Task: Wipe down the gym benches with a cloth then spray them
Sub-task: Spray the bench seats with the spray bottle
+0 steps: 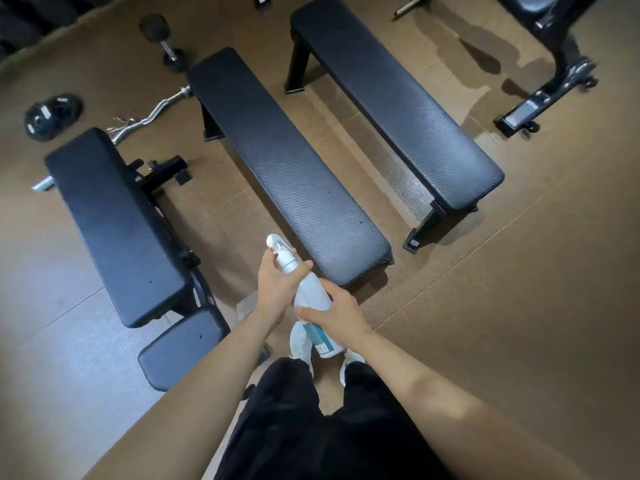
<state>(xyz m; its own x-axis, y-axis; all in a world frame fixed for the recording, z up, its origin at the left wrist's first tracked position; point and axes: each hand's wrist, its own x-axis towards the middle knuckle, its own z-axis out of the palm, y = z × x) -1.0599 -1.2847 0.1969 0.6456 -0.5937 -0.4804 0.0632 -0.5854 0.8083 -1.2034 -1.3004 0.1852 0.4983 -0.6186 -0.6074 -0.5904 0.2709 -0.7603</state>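
Both hands clamp the white spray bottle [311, 293], held at 6 o'clock in the view above the person's white shoes. The left hand [277, 289] curls round the neck just under the spray head, and the right hand [337, 315] wraps the body above the teal label. The nozzle tilts toward 11 o'clock. At 1 o'clock from the nozzle is the near end of the middle flat bench [287, 161]. A second flat bench [394, 98] lies at 1 o'clock in the view and an adjustable bench [114, 223] at 9 o'clock. A dumbbell [161, 38] and curl bar [152, 114] lie on the floor toward 11 o'clock.
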